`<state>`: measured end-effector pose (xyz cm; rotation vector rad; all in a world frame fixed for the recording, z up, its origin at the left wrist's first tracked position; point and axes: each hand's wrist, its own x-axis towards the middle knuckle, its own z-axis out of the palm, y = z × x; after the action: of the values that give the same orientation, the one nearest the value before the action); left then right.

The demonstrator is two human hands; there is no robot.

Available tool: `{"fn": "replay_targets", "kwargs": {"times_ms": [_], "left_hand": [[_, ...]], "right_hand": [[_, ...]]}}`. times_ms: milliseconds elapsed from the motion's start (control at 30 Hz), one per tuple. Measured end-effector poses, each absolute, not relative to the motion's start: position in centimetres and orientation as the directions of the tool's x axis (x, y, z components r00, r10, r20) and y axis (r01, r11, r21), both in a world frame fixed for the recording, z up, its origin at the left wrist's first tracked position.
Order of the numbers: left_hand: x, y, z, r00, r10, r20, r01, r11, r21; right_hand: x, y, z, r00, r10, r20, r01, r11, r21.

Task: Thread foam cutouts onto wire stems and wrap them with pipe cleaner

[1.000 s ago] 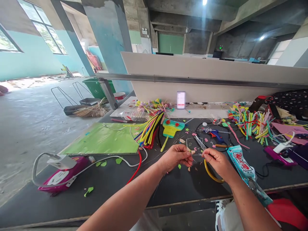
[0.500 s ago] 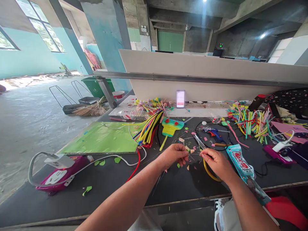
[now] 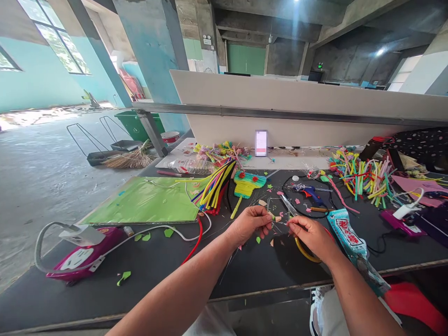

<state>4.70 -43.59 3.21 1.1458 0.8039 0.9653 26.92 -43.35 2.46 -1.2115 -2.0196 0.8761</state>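
My left hand (image 3: pixel 257 221) is closed, thumb and fingers pinching one end of a thin wire (image 3: pixel 278 222). Opposite it, my right hand (image 3: pixel 310 234) pinches the other side of the same wire, which looks bent upward near the fingertips. Beneath my right hand lie scissors (image 3: pixel 287 204), blades pointing away, with yellow and red handles partly covered. Beyond my left hand rests a yellow and teal piece made of fuzzy stems (image 3: pixel 249 185), with two red spots and a stick. Small paper scraps (image 3: pixel 278 219) and fine wires are scattered around both hands.
On the left lie a green sheet (image 3: pixel 147 200), a bundle of fuzzy stems (image 3: pixel 219 189) and a purple power strip (image 3: pixel 84 254). To the right are a blue glue gun (image 3: pixel 313 194), a blue packet (image 3: pixel 348 233) and a colourful stem pile (image 3: pixel 367 179). A phone (image 3: pixel 261 143) stands behind.
Bent upright sections of the wire now show above my fingertips. Both hands stay pinched in nearly the same place, and the view has shifted slightly.
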Motion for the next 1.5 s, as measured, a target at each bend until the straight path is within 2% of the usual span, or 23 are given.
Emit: {"fn": "replay_targets", "kwargs": {"times_ms": [167, 233, 467, 600, 733, 1133, 1500], "left_hand": [[4.8, -43.5, 3.1, 0.369, 0.928, -0.041, -0.16, 0.107, 0.981], [4.9, -43.5, 3.0, 0.354, 0.935, -0.033, -0.153, 0.093, 0.984], [5.1, -43.4, 2.9, 0.28, 0.96, -0.031, -0.175, 0.082, 0.981], [5.2, -43.5, 3.0, 0.262, 0.965, -0.019, -0.194, 0.072, 0.978], [5.3, -43.7, 3.1, 0.253, 0.967, -0.027, -0.204, 0.08, 0.976], [5.4, -43.8, 3.0, 0.24, 0.97, -0.043, -0.242, 0.103, 0.965], [5.6, -43.8, 2.9, 0.239, 0.97, -0.054, -0.28, 0.122, 0.952]], "right_hand": [[27.0, -43.2, 2.2, -0.389, 0.911, 0.14, 0.482, 0.331, -0.811], [26.8, -43.3, 2.2, -0.373, 0.91, 0.182, 0.536, 0.371, -0.758], [25.8, -43.8, 1.7, -0.29, 0.821, 0.491, 0.679, 0.538, -0.499], [25.5, -43.9, 1.2, -0.318, 0.759, 0.568, 0.723, 0.581, -0.373], [25.3, -44.0, 0.8, -0.328, 0.728, 0.602, 0.746, 0.591, -0.308], [25.0, -43.9, 0.4, -0.355, 0.691, 0.63, 0.763, 0.604, -0.232], [25.1, -43.6, -0.1, -0.331, 0.66, 0.674, 0.704, 0.649, -0.289]]}}
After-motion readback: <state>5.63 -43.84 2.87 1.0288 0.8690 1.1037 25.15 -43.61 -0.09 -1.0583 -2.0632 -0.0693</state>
